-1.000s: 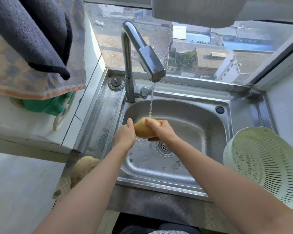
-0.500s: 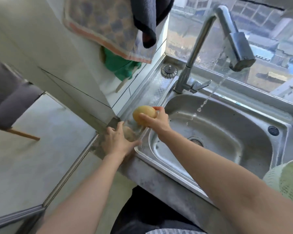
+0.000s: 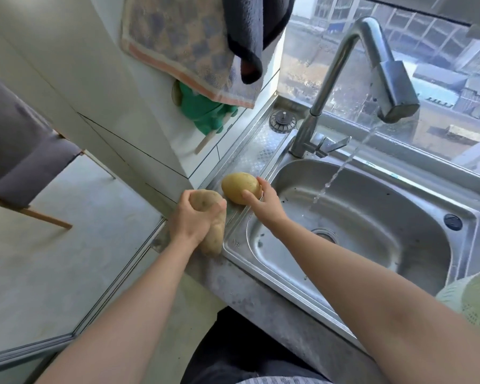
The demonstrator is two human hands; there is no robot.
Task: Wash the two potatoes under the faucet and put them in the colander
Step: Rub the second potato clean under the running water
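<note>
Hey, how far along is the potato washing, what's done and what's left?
One potato looks rinsed: the right hand holds the clean yellow potato at the sink's left rim. In hand: the left hand grips the dull brown potato on the counter edge, seemingly unwashed. The faucet is running. Left: rinse the brown one, then put both in the colander; neither is in it yet.

Your single head-worn view, tilted down and leftward

You look from above, close over the stainless steel sink basin (image 3: 352, 245); its left ledge sits mid-frame; the curved chrome faucet (image 3: 372, 70) and window fill the upper right; your forearms enter from below.
</note>
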